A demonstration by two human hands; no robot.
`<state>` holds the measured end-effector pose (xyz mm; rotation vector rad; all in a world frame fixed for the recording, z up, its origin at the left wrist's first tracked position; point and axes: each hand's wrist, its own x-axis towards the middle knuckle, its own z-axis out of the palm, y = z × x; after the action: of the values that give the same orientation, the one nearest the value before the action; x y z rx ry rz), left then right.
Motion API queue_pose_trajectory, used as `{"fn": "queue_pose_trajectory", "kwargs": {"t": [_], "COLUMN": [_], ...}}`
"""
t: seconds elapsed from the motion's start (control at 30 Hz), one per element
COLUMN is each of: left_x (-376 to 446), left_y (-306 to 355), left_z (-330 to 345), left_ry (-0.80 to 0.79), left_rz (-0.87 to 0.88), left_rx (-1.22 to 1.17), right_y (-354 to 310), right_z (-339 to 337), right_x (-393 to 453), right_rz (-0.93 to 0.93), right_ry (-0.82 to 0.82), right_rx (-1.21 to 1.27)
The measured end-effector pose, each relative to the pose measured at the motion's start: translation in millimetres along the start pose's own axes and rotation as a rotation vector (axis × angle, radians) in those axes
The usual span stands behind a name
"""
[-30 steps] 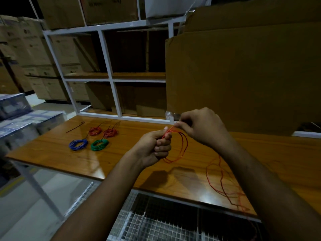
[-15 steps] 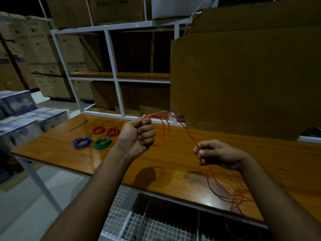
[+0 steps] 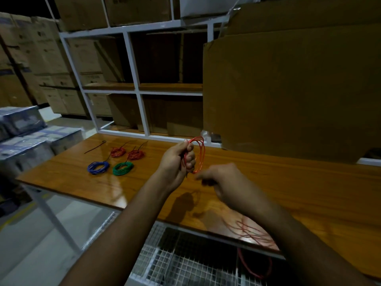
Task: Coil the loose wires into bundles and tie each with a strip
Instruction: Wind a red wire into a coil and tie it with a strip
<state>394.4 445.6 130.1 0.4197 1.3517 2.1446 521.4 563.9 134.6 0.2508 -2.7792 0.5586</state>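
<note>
Strip (image 3: pixel 95 147): loose on far left of worktop (image 3: pixel 309 182), beside coils.
Coils: two red (image 3: pixel 118 151) (image 3: pixel 135 154) behind, blue (image 3: pixel 98 168) and green (image 3: pixel 123 168) in front; near left edge, well apart from hands.
Left hand (image 3: pixel 177 163): raised above worktop middle, fingers curled round red wire (image 3: pixel 199 154) loops.
Right hand (image 3: pixel 223 180): just right of loops, blurred; fingers' state unclear.
Wire tail (image 3: pixel 253 234): sprawled at near edge, hanging over it.
Right worktop: bare wood, cardboard (image 3: pixel 288 89) behind.
</note>
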Motion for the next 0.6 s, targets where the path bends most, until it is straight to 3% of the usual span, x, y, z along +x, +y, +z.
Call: {"fn": "queue_pose_trajectory", "kwargs": {"t": [0.07,0.13,0.3,0.4,0.6], "left_x": [-2,-4,-7,-8,-10], "left_y": [-4,-6,-6,-5,-3], "left_z": [4,8,11,10,9], "left_ry": [0.005,-0.007,-0.042,-0.046,-0.114], "left_rz": [0.013,0.022,0.038,0.042,-0.039], "left_rx": [0.058,0.097,0.191,0.24,0.09], "right_y": [5,14,25,28,40], "right_z": [-8,-10,-17,-21,-13], "right_x": [5,10,23,28,38], "right_rz": [-0.059,-0.115,-0.25,-0.211,-0.026], "right_ry": [0.28,0.436,0.411,0.426,0.525], "right_rx": [-0.075,-0.195,-0.306,-0.099,-0.083]}}
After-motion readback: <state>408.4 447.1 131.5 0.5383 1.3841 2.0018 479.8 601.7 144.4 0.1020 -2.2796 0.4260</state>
